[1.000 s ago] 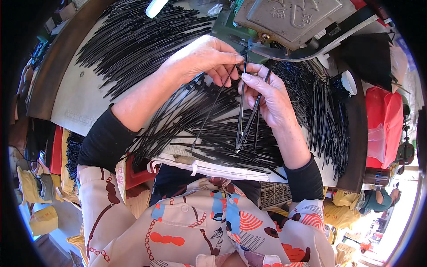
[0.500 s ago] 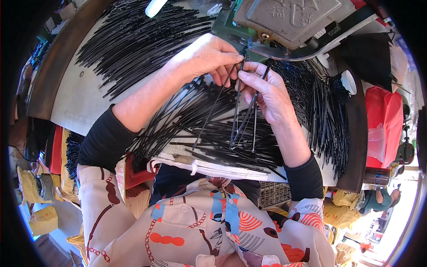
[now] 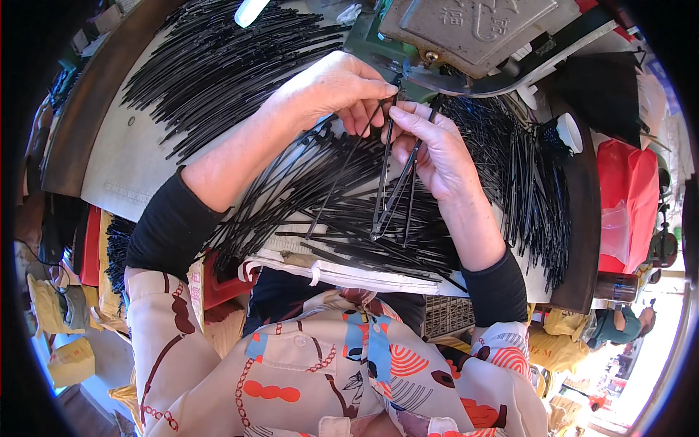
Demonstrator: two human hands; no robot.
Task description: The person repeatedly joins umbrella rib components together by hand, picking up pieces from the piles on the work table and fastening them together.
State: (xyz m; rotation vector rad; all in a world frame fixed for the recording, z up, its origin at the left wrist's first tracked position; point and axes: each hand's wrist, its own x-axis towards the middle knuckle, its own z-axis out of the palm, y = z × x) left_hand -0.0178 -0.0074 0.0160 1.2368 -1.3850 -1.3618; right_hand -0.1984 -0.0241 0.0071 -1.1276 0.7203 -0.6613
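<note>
At the head of the table, just below the machine, both my hands are closed on thin black jointed metal ribs, like umbrella ribs. My left hand (image 3: 344, 93) pinches the upper end of one rib between thumb and forefinger, with its other fingers curled under. Close beside it, my right hand (image 3: 431, 142) grips a folded rib (image 3: 397, 195) that hangs down toward me in a narrow V. Its top ends meet the machine's working point (image 3: 399, 75), where the exact contact is hidden by fingers. Loose ribs (image 3: 342, 171) lie heaped beneath both hands.
A grey metal machine housing (image 3: 466, 33) on a green base overhangs the far side. Bundled black ribs (image 3: 226, 69) lie at far left, and more ribs (image 3: 535, 197) at right. A white cup (image 3: 569, 133) and red bag (image 3: 625, 200) stand at right. White cloth (image 3: 342, 277) lines the near edge.
The lower ends of the held ribs have swung slightly left. Both hands stay almost in place, fingers still closed at the machine.
</note>
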